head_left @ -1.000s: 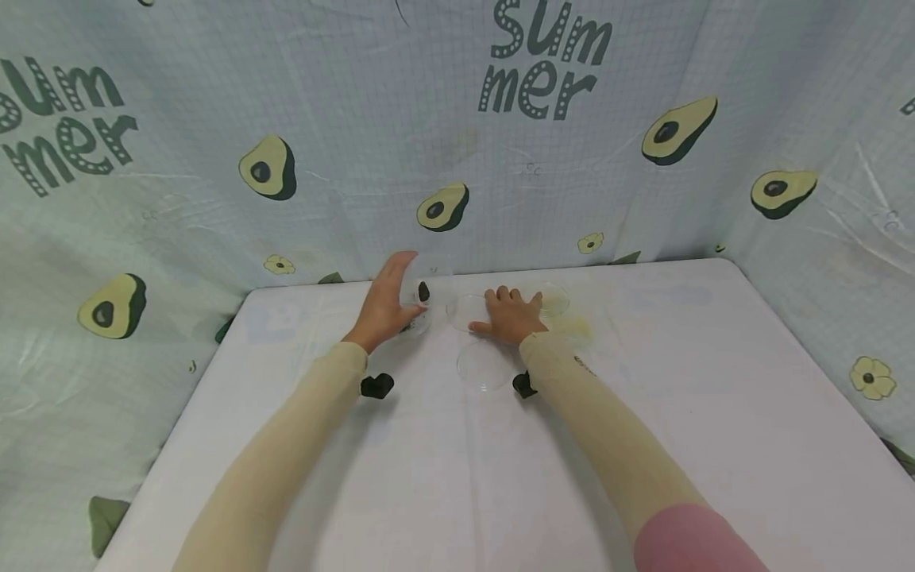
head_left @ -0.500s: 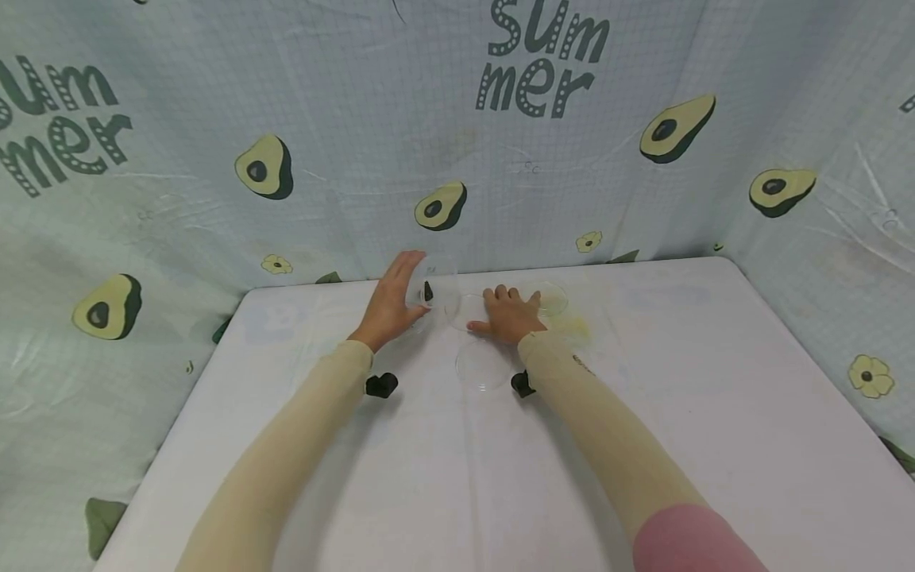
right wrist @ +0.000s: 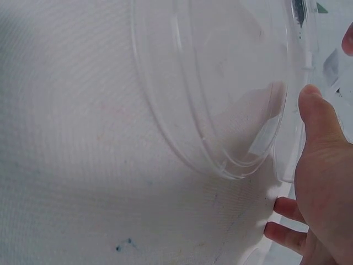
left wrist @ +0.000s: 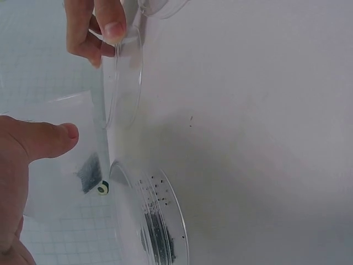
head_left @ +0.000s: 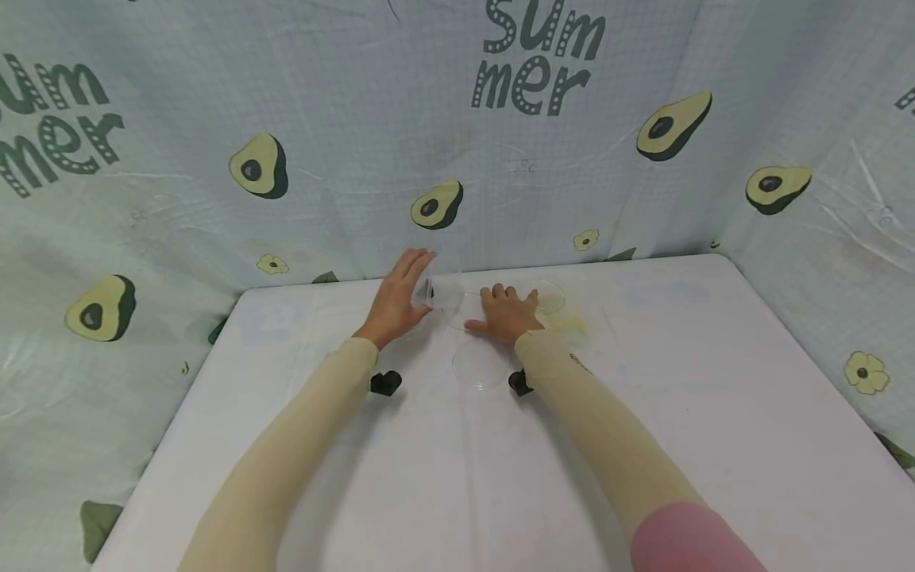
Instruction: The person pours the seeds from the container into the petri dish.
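My left hand (head_left: 400,298) holds a clear plastic bag (head_left: 448,287) at the far side of the table. In the left wrist view its thumb lies over the bag, and dark grains (left wrist: 89,174) are gathered in one corner. Most of its fingers are hidden there. Close below the bag, a clear round dish (left wrist: 179,221) contains more dark grains. My right hand (head_left: 503,314) rests with fingers spread, its thumb by the rim of another clear dish (head_left: 457,319). Two fingertips (right wrist: 281,207) touch the tabletop in the right wrist view.
Another clear round dish (head_left: 480,365) lies nearer me, and one more dish (head_left: 549,295) is just right of my right hand. Dark wrist mounts (head_left: 386,383) stick out under both sleeves. A printed curtain (head_left: 343,151) rises behind the white table (head_left: 572,485).
My left hand has shifted slightly right with the bag, which has turned so the dark grains show less in the head view. The right hand stays in place.
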A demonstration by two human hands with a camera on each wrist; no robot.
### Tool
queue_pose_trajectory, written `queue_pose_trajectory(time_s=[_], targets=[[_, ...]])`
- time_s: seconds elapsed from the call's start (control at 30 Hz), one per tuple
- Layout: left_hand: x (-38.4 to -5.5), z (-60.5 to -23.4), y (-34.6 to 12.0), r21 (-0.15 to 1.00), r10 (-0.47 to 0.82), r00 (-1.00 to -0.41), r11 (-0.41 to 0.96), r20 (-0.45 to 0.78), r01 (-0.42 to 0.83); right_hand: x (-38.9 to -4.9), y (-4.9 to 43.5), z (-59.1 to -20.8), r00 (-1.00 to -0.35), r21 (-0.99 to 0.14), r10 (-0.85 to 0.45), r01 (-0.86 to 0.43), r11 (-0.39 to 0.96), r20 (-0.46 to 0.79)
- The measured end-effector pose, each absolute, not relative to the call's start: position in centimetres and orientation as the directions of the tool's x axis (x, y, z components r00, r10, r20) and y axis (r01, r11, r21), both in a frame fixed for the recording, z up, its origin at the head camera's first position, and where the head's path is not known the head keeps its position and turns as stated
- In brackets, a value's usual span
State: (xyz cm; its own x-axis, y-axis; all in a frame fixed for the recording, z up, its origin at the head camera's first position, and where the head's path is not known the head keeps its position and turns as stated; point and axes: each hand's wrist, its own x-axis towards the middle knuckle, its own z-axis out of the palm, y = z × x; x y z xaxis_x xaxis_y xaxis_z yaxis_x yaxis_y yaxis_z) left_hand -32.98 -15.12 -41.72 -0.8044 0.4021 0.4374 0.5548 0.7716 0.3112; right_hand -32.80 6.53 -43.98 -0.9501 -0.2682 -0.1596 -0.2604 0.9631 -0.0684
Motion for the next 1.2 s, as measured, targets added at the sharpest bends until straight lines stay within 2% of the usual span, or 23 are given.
queue_pose_trajectory(time_s=[0.77,1.2], targets=[[-32.9,-41.5,-13.9,0.268,0.42,-0.834,0.81,0.357,0.522,-33.0,6.6,-43.8,-0.948,-0.09,-0.276,-0.265,0.96,-0.159],[-33.0,-41.7,-13.5,0.209,0.468,-0.806,0.802,0.363,0.56,-32.6,6.6,-43.4,-0.948,-0.091,-0.278,-0.267,0.959,-0.156]])
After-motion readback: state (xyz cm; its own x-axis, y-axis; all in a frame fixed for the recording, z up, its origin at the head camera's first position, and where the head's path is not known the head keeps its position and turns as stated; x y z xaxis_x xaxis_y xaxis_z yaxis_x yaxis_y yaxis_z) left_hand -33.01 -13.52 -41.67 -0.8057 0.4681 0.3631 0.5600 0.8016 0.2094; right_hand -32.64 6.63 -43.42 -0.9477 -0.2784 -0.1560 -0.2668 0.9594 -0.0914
